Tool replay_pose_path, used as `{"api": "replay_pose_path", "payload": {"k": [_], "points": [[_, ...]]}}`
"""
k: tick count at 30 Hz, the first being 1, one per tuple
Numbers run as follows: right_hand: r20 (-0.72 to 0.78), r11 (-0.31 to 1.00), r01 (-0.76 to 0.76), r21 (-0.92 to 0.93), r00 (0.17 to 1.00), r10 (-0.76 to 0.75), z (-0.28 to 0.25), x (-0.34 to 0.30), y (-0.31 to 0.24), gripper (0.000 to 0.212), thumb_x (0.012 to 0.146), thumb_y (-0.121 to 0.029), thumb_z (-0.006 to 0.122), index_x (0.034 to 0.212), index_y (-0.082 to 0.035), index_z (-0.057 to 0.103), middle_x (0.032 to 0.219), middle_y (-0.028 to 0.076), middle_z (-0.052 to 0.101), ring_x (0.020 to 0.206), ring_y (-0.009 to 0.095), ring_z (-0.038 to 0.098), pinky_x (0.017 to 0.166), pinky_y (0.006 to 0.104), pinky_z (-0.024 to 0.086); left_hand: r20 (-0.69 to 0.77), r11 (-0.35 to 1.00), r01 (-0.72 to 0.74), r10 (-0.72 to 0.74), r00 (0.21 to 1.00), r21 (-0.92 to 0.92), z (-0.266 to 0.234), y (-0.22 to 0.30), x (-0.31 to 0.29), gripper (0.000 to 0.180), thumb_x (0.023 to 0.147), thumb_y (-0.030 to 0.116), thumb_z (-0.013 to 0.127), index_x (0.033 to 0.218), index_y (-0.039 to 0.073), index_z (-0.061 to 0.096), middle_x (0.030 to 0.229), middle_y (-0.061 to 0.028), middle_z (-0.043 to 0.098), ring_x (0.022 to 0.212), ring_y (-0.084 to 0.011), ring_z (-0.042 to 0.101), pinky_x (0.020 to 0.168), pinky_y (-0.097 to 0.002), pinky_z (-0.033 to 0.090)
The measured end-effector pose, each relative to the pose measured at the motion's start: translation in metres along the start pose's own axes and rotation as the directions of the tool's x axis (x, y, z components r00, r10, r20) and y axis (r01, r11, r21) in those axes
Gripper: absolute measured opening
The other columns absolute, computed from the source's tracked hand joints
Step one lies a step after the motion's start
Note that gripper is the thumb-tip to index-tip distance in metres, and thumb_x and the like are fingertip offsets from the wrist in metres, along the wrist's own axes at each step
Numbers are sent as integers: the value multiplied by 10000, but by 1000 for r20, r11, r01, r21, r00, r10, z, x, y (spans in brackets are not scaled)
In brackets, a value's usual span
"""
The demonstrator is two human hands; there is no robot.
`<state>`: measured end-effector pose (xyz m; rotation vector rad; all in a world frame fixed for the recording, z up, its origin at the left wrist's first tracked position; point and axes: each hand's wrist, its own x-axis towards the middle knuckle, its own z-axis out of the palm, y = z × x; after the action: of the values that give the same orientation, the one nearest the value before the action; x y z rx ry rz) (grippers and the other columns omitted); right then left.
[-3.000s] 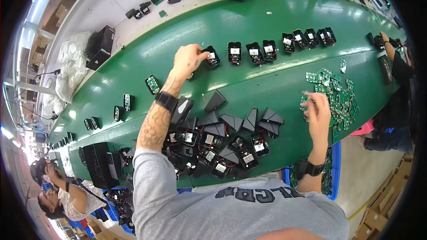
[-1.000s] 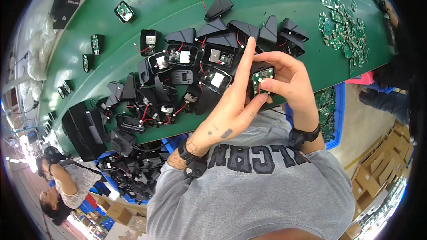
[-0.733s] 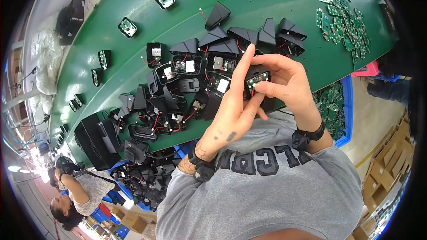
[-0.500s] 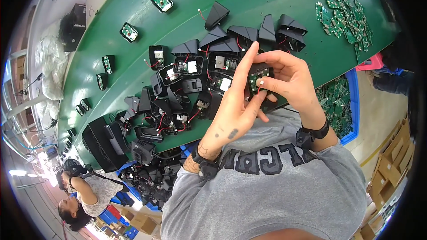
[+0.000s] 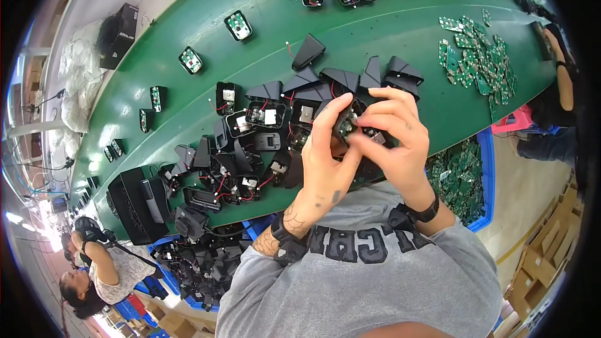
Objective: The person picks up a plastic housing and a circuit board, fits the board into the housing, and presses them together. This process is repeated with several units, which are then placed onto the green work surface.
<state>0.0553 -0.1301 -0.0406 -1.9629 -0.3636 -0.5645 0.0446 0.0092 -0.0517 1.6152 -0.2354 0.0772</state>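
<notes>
My left hand is closed round a small black plastic housing, tilted up, with a green circuit board and parts inside. My right hand is bent over its open side, thumb and fingertips pinched together at the board. What lies between those fingertips is too small to make out. Close by on the table sit black housings with boards, white parts and red wires, such as one open housing. Empty-looking wedge-shaped black covers lie beyond my hands.
A pile of green circuit boards lies at the right of the green table. Blue bins hold more boards and black parts below the edge. Housings line the far side. One person is at left, another person's arm at right.
My right thumb has left the white connector on the board, and the fingers now pinch at the housing's open side. The housing has tilted and moved slightly left. The view has shifted, showing more far-side housings.
</notes>
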Motion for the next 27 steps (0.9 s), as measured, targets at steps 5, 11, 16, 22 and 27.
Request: {"api": "replay_pose_path", "payload": {"k": [5,11,16,22,27], "points": [[-51,995,14,97,999,-9,0,-7,12,144,726,11,725,867,-10,706,824,66,687,1031,301,605,993,503,406,75,980,149,-140,987,-130,1,5,6,598,824,-5,697,1329,93,392,1127,-52,546,950,-106,588,776,-245,518],[23,978,-26,208,999,22,-9,-5,14,91,849,-35,576,878,-13,660,718,59,628,1024,304,573,1056,544,329,390,628,557,-399,830,-543,-21,7,11,459,882,106,605,1229,88,306,868,-98,607,601,-127,615,408,-184,393],[107,995,57,80,992,-66,-14,1,4,31,764,-50,602,765,-41,572,1045,141,586,1142,359,523,1047,541,333,96,865,314,-300,949,-391,-11,19,11,504,835,-18,601,1323,46,491,1070,-80,614,835,-125,631,618,-215,528],[123,997,59,-54,991,-52,-9,4,0,83,640,-40,620,675,-30,545,1100,134,570,1218,382,484,995,491,383,72,998,59,-57,996,-27,-12,17,4,413,825,-49,578,1238,-35,565,1072,-73,624,935,-116,614,816,-249,505],[184,998,25,-52,983,-15,-11,5,-2,92,612,-17,604,656,-29,525,1077,124,585,1200,363,506,965,453,404,7,1000,4,-4,1000,10,-9,10,4,449,749,-30,635,1193,32,626,1029,-98,662,806,-110,652,688,-250,560]]}}
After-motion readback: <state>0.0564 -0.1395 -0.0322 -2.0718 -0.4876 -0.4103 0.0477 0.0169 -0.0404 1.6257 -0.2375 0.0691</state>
